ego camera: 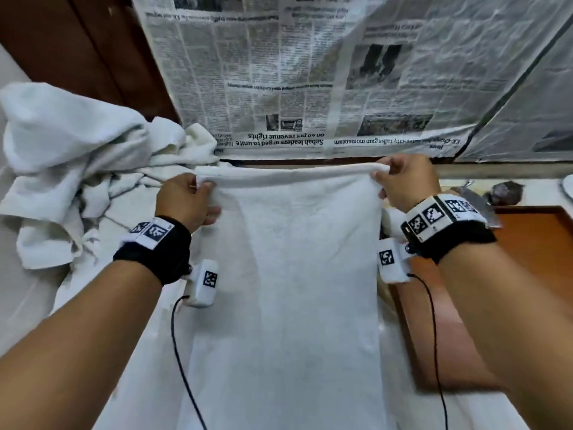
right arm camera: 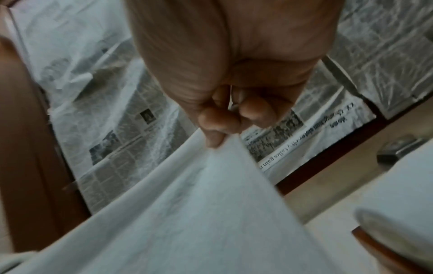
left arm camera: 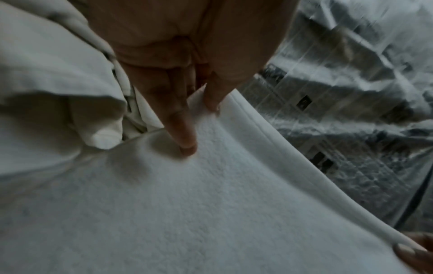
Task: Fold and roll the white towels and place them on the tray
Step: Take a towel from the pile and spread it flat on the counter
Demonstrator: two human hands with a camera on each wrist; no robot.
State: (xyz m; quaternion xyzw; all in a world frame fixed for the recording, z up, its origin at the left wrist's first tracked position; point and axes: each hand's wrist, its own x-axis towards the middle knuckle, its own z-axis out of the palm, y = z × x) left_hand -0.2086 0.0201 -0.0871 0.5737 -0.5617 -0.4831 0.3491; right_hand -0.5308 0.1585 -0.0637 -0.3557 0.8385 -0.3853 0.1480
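A white towel [ego camera: 288, 274] hangs stretched in front of me, its top edge held taut between both hands. My left hand [ego camera: 189, 197] pinches the top left corner; in the left wrist view the thumb and a finger of this hand [left arm camera: 187, 118] press the towel [left arm camera: 187, 204] near its hem. My right hand [ego camera: 400, 178] pinches the top right corner, and in the right wrist view this hand [right arm camera: 222, 126] nips the towel [right arm camera: 199, 213] corner between thumb and fingertips. The wooden tray [ego camera: 533, 243] lies to the right, partly behind my right forearm.
A heap of crumpled white towels [ego camera: 74, 156] lies at the left. Newspaper [ego camera: 310, 76] covers the wall behind. A tap [ego camera: 465, 186] and a dark object [ego camera: 505, 192] sit on the counter at the right, near a white rim [ego camera: 567, 187].
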